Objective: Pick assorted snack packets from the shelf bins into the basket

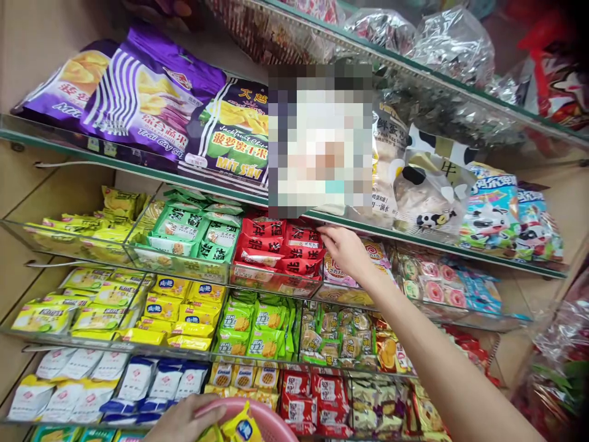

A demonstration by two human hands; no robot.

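Observation:
My right hand [346, 250] reaches into a shelf bin, just under the glass edge of the shelf above. Its fingers are drawn together at the upper right corner of the stacked red snack packets [263, 244]; whether they pinch one is not clear. Pink-and-white round-patterned packets [338, 273] lie directly below that hand. At the bottom edge, my left hand [184, 420] is closed over the rim of a pink plastic basket [271, 420]. Inside the basket are yellow snack packets [243, 426], partly cut off by the frame.
Above runs a glass shelf edge [221, 191] bearing large purple chip bags [147, 98] and cow-patterned bags [435, 184]. Clear dividers separate green packets [177, 224], yellow packets [159, 307] and white-and-blue packets [138, 377]. A blurred square hides part of the upper shelf.

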